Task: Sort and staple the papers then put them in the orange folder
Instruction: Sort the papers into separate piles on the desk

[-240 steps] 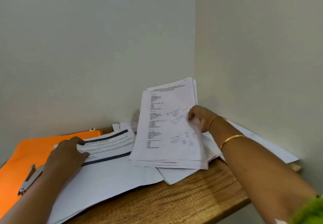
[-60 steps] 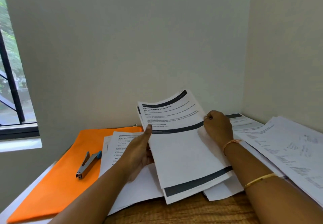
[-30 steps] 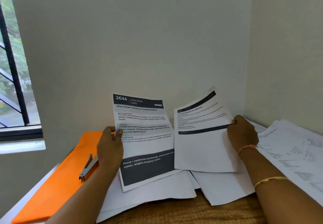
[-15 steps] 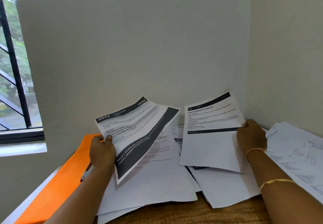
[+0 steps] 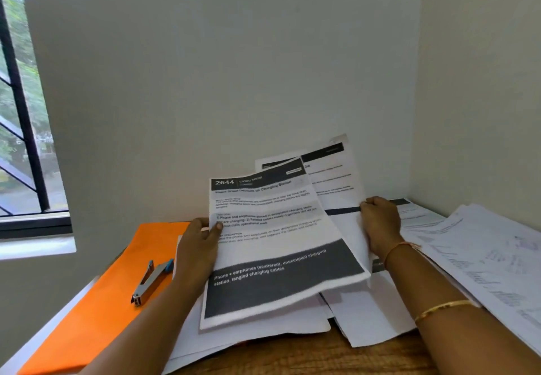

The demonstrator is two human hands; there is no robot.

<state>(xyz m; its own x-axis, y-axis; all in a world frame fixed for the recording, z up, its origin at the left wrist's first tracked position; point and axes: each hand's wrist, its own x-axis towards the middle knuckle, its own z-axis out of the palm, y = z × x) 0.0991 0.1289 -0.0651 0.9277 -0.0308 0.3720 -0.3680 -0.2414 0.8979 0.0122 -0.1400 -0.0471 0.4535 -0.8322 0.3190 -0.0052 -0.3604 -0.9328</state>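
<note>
My left hand pinches the left edge of a printed sheet headed "2644", raised and tilted over the desk. My right hand grips a second dark-banded sheet just behind it, and the two sheets overlap. Loose white papers lie spread beneath both. The orange folder lies flat at the left with a silver stapler resting on it.
Another pile of printed papers covers the right side against the wall. The wooden desk edge shows at the front. Walls meet in a corner behind the desk, and a window is at the far left.
My left hand has swung the "2644" sheet rightward from over the folder until it overlaps the sheet in my right hand. The stapler is uncovered again.
</note>
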